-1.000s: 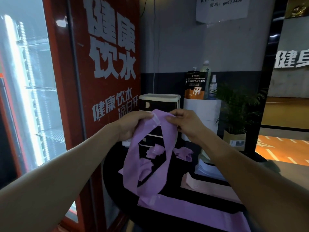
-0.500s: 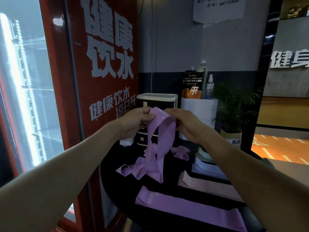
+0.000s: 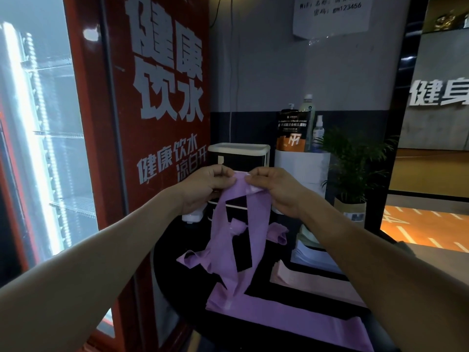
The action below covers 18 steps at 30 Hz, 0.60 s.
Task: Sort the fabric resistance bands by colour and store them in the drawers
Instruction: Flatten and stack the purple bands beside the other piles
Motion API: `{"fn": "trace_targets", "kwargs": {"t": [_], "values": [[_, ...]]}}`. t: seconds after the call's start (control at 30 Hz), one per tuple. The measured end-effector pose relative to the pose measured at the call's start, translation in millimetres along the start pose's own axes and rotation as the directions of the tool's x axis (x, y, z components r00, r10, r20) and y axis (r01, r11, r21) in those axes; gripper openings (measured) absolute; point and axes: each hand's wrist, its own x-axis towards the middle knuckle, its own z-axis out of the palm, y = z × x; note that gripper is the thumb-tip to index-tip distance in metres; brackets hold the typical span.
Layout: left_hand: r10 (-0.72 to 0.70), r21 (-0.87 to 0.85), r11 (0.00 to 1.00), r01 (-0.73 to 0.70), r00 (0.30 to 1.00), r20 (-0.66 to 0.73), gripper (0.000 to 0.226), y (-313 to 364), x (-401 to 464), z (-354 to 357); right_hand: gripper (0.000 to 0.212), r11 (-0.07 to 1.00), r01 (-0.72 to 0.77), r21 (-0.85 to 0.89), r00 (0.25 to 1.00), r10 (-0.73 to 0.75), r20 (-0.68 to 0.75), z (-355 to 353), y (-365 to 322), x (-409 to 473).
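Both hands pinch purple band (image 3: 256, 219), hiding drawer unit (image 3: 238, 154); plant (image 3: 355, 163) R.

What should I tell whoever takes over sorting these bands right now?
Left hand and right hand both pinch the top of a purple band hanging over the black table.
Flat on the table: another purple band and a pink band; more purple ones lie crumpled behind.
Drawer unit stands behind the hands.
Nothing visibly stored yet; everything still needs sorting.
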Motion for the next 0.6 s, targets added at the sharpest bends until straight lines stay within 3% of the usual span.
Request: {"fn": "trace_targets", "kwargs": {"t": [0.13, 0.3, 0.47, 0.6], "values": [[0.0, 0.11, 0.994, 0.008, 0.997, -0.078, 0.005, 1.9, -2.1, 2.5, 0.016, 1.0, 0.028, -0.002, 0.995, -0.028, -0.097, 0.5, -3.7, 1.8], [-0.104, 0.057, 0.993, 0.105, 0.995, -0.011, 0.036, 11.8, -5.6, 13.2, 0.016, 0.994, 0.069, -0.088, 0.984, -0.082, -0.159, 3.8, -9.0, 3.2], [-0.026, 0.075, 0.997, 0.036, 0.992, -0.127, 0.006, 14.9, -4.4, 19.7, 0.012, 0.988, 0.039, -0.15, 0.983, -0.064, -0.17, -1.3, -12.2, -4.1], [0.021, 0.038, 0.999, -0.012, 0.965, -0.261, 0.008, 15.4, -2.9, 14.8, 0.006, 0.923, -0.069, -0.378, 0.997, 0.051, -0.058, -10.1, -5.9, -20.0]]}}
